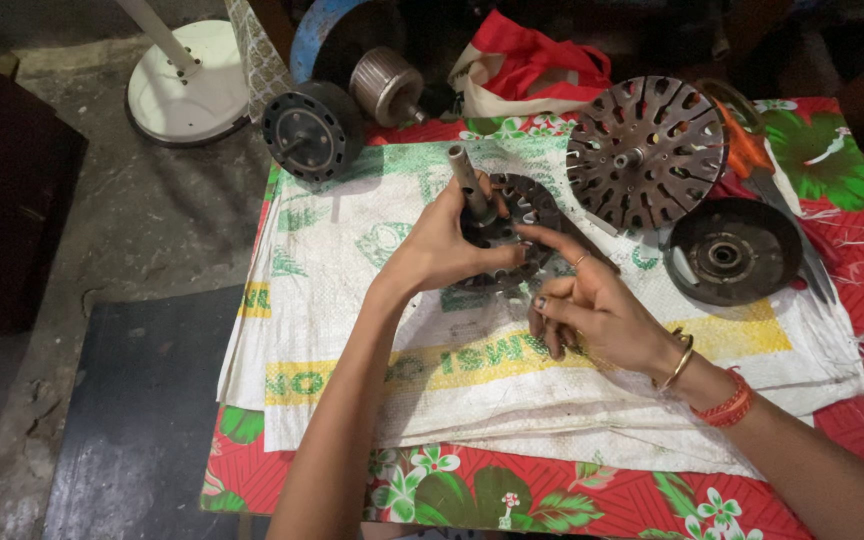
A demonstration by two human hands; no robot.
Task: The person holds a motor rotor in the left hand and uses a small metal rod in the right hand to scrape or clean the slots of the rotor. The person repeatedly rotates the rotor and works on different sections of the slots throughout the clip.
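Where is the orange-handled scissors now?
In the head view, the scissors lie at the table's right back, between the slotted metal disc and the dark round cover.

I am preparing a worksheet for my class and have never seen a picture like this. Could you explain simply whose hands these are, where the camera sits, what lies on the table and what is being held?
The camera is worn on a person's head and looks down, so both bare hands belong to that person. The left hand grips a round, dark metal motor core with a shaft sticking up from it. The right hand, with bangles at the wrist, touches the core's edge with its forefinger. Everything sits on a white woven sack spread over a red flowered cloth. Nearby lie a slotted metal disc, a dark round cover, orange-handled scissors and a black wheel-shaped part.
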